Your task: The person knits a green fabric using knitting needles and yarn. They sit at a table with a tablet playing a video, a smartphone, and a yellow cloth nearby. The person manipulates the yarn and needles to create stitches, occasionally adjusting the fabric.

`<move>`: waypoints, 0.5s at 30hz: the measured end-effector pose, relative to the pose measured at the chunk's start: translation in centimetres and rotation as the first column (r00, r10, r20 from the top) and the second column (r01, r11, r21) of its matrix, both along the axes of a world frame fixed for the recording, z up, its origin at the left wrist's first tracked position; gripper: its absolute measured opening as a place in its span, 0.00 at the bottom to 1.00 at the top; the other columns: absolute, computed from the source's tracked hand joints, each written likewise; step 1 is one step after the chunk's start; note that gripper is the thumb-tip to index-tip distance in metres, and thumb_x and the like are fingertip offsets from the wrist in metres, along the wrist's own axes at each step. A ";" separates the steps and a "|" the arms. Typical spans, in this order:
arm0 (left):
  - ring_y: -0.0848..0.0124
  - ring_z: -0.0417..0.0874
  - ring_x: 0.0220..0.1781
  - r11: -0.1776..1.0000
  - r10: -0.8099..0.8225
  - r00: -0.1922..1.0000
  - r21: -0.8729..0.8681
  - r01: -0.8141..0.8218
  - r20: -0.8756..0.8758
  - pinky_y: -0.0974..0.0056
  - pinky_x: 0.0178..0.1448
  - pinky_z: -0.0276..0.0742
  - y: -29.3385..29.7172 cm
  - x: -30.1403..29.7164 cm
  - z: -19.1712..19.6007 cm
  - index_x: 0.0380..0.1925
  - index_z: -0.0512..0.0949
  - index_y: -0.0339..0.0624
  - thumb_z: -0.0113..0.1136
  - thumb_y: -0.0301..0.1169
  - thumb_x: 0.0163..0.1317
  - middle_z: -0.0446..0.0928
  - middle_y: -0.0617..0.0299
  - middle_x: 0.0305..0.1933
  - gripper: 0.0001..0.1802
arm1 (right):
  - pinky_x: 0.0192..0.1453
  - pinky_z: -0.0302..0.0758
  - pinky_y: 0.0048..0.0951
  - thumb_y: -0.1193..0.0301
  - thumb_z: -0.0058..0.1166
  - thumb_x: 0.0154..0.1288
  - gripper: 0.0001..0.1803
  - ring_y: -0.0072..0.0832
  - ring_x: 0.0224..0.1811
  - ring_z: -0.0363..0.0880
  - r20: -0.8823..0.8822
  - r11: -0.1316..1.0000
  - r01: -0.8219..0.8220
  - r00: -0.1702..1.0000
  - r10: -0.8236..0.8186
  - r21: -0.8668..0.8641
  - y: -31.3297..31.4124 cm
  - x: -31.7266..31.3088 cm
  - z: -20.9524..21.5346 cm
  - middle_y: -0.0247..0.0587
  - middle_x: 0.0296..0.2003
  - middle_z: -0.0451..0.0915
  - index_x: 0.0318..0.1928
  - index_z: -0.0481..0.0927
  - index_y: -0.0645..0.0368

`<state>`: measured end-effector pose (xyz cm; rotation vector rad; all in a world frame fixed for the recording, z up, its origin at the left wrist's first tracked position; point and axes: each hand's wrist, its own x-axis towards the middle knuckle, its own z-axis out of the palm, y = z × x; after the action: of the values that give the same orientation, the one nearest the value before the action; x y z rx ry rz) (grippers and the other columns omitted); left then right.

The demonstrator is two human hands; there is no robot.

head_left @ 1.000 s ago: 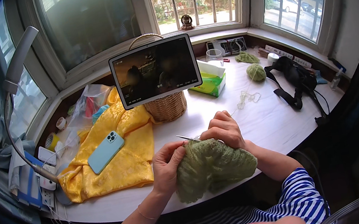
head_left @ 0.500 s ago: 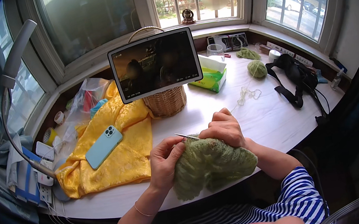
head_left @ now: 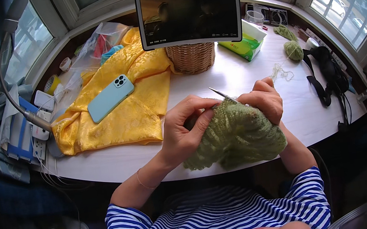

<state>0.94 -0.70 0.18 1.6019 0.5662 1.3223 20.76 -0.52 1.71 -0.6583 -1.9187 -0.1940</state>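
Note:
Pinched in my left hand (head_left: 186, 126) is the upper left edge of a green knitted piece (head_left: 239, 137). My right hand (head_left: 264, 100) is closed at its upper right, fingers curled around the knitting needle and the fabric. The pointed metal tip of the needle (head_left: 221, 93) sticks out between the hands, aimed up and left; the rest of it is hidden by hand and stitches. Below both hands the knitting hangs in folds over the table's near edge. Thin loose yarn (head_left: 281, 72) lies on the table beyond my right hand, near a green yarn ball (head_left: 293, 50).
A tablet (head_left: 190, 14) leans against a wicker basket (head_left: 192, 58) straight ahead. Yellow cloth (head_left: 141, 116) with a light blue phone (head_left: 111, 98) on it covers the left side. A green tissue pack (head_left: 244, 44) and a black strapped bag (head_left: 328, 69) lie to the right.
The view has tilted downward, so the table sits higher in it. The needle tip now points more steeply upward, and my left fingers are lower relative to it.

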 end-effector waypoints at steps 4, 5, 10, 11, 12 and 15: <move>0.84 0.71 0.28 0.998 0.009 0.999 0.067 -0.006 -0.047 0.79 0.31 0.66 0.5 -0.4 -0.2 0.40 0.79 0.35 0.55 0.21 0.60 0.75 0.65 0.34 0.09 | 0.33 0.55 0.26 0.61 0.61 0.41 0.15 0.22 0.18 0.61 0.011 1.000 0.001 1.000 -0.002 0.010 0.0 0.0 -0.1 0.27 0.17 0.74 0.28 0.80 0.57; 0.83 0.72 0.30 0.999 -0.013 1.000 0.030 0.013 -0.013 0.78 0.32 0.68 0.6 -0.2 -0.2 0.40 0.79 0.35 0.55 0.21 0.60 0.75 0.65 0.34 0.08 | 0.33 0.55 0.26 0.61 0.61 0.41 0.15 0.22 0.18 0.61 0.003 1.000 0.004 1.000 -0.004 0.012 0.0 0.0 -0.2 0.27 0.17 0.74 0.28 0.80 0.57; 0.80 0.77 0.38 0.952 -0.151 0.972 -0.240 0.192 0.177 0.77 0.43 0.74 0.8 -0.3 0.1 0.42 0.78 0.34 0.55 0.25 0.63 0.77 0.64 0.38 0.09 | 0.32 0.55 0.26 0.62 0.61 0.40 0.15 0.22 0.18 0.61 -0.006 1.000 0.006 1.000 -0.006 0.023 0.1 0.0 -0.4 0.27 0.17 0.74 0.28 0.80 0.58; 0.80 0.77 0.39 0.934 -0.170 0.963 -0.277 0.225 0.208 0.76 0.44 0.75 0.8 -0.4 0.3 0.42 0.77 0.34 0.54 0.25 0.63 0.77 0.63 0.39 0.10 | 0.32 0.55 0.26 0.61 0.61 0.40 0.15 0.22 0.18 0.61 -0.008 1.000 0.006 1.000 -0.006 0.026 0.2 -0.1 -0.4 0.27 0.17 0.74 0.28 0.80 0.57; 0.79 0.77 0.40 0.914 -0.187 0.953 -0.312 0.258 0.239 0.75 0.46 0.75 0.8 -0.5 0.3 0.43 0.77 0.34 0.54 0.26 0.63 0.78 0.63 0.40 0.10 | 0.32 0.55 0.26 0.61 0.61 0.41 0.15 0.22 0.18 0.61 -0.010 1.000 0.007 1.000 -0.006 0.030 0.2 -0.1 -0.4 0.27 0.17 0.74 0.28 0.80 0.57; 0.79 0.78 0.41 0.889 -0.165 0.938 -0.366 0.275 0.304 0.74 0.47 0.76 0.8 -0.6 0.1 0.45 0.76 0.34 0.54 0.27 0.64 0.78 0.60 0.42 0.11 | 0.32 0.55 0.26 0.61 0.61 0.40 0.15 0.22 0.17 0.60 0.000 1.000 0.009 1.000 -0.009 0.026 0.2 -0.1 -0.4 0.27 0.17 0.74 0.28 0.80 0.57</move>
<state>0.37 0.10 0.24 1.0912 0.4394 1.1341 20.63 -0.35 1.29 -0.6491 -1.9109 -0.2242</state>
